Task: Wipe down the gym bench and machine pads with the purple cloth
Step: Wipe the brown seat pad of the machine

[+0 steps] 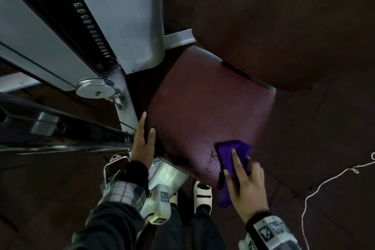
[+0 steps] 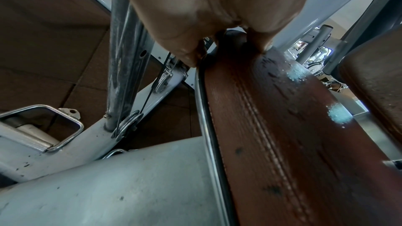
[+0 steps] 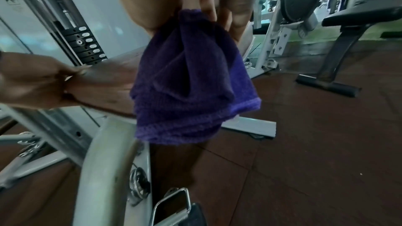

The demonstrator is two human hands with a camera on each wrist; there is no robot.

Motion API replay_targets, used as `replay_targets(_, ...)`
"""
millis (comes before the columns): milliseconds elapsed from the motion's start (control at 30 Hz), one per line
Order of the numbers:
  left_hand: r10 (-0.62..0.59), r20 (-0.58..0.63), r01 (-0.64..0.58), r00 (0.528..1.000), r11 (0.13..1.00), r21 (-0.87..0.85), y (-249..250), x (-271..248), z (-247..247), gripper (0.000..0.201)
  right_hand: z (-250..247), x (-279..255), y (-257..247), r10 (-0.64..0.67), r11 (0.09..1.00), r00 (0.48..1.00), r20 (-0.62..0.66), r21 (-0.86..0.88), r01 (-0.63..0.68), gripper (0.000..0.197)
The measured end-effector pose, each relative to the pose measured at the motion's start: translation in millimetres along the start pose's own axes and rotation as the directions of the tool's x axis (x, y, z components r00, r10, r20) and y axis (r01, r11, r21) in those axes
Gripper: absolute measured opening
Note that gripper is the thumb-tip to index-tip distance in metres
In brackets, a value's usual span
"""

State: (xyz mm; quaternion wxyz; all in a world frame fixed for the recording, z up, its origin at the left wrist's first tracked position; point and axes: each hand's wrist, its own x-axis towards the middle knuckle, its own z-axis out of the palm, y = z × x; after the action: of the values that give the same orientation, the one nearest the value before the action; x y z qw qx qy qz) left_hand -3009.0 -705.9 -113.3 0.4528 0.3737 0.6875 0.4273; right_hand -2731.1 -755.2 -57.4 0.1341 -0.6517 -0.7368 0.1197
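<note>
The maroon seat pad (image 1: 203,107) lies in the middle of the head view, with the maroon back pad (image 1: 284,16) above it at the upper right. My right hand (image 1: 243,182) holds the purple cloth (image 1: 231,154) down on the seat's near right corner, and wet droplets (image 1: 212,161) glisten just left of it. In the right wrist view the purple cloth (image 3: 191,78) hangs bunched from my right hand (image 3: 202,6). My left hand (image 1: 143,140) rests on the seat's left edge, fingers straight along the side, thumb on top. The left wrist view shows the left hand (image 2: 230,40) over the stitched seat pad (image 2: 282,126).
The weight stack (image 1: 85,16), a pulley (image 1: 95,89) and the white machine frame (image 1: 125,107) stand close on the left. My feet in white slippers (image 1: 203,193) are under the seat's front. A white cord (image 1: 324,184) trails over the brown floor at right. A black bench (image 3: 348,23) stands farther off.
</note>
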Motion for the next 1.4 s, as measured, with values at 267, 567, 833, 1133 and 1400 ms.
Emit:
replay_targets(267,-0.005,0.030,0.005,1.000,1.000,0.030,5,-1,-3,0.053,17,47,-31,-0.033,0.992,0.994,-0.101,-0.129,0.020,0.046)
replay_targets(567,-0.009,0.045,0.008,0.999,1.000,0.018,4,-1,-5,0.054,6,16,7,0.050,0.987,0.989,-0.138,-0.144,-0.070,0.046)
replay_targets(833,-0.014,0.035,0.014,0.999,1.000,0.009,10,-3,-4,0.055,15,26,-27,-0.042,0.987,0.995,-0.090,-0.156,0.028,0.045)
replay_targets(1133,-0.029,0.033,0.027,0.999,0.999,0.044,12,-4,-4,0.055,0,48,-1,0.071,0.990,0.993,-0.097,-0.111,-0.082,0.046)
replay_targets(1400,-0.031,0.017,0.030,0.999,0.999,0.030,13,-5,-3,0.051,-5,-2,3,-0.028,0.998,1.000,-0.007,-0.056,0.028,0.046)
